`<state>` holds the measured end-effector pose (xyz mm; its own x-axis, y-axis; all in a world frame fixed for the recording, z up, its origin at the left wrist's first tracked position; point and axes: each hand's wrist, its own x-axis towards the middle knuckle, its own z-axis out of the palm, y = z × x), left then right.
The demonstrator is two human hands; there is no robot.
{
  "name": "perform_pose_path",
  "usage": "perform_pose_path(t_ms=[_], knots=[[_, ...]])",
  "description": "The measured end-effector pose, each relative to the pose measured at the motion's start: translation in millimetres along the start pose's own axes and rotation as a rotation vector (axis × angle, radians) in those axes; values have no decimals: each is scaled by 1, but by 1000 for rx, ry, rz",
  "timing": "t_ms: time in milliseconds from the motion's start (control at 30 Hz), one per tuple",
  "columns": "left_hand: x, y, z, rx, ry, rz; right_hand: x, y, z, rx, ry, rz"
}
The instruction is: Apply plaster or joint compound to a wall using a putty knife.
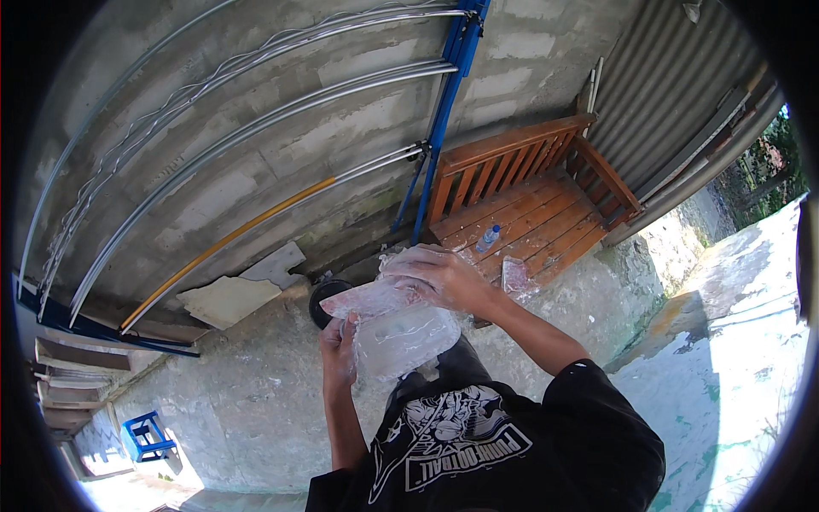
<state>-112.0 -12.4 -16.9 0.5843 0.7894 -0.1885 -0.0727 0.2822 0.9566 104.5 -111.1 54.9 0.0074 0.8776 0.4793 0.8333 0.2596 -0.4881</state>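
In front of my body, my left hand [339, 344] grips the edge of a whitish, translucent, tray-like piece [408, 340] smeared with white. Its thumb is up at the left end of a flat pinkish-white slab [367, 299], which lies across the top of that piece. My right hand [437, 275], coated in white powder or paste, bends its fingers over the slab's right end. Crumpled clear or white material shows around those fingers; its kind cannot be told. My right palm and most of my left fingers are hidden.
A wooden bench [529, 218] ahead right carries a water bottle [488, 239] and a reddish clear packet [514, 275]. Behind my hands sits a black bucket [322, 300]. Broken pale boards [230, 300] lean by the wall. A blue rack [452, 94] holds metal pipes; a blue stool [148, 437] stands left.
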Motion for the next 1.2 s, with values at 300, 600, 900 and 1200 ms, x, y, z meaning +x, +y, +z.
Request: perform_pose_path(t_ms=[300,600,900,1200], knots=[[54,-86,8,-202,40,-87,-120,136,18,555,629,813],[95,-224,-3,-189,261,-188,-375,357,188,614,815,1554],[89,-383,-44,10,374,-427,-491,434,296,-347,347,1518],[80,-465,-73,23,392,-490,-476,530,347,-350,-72,1744]])
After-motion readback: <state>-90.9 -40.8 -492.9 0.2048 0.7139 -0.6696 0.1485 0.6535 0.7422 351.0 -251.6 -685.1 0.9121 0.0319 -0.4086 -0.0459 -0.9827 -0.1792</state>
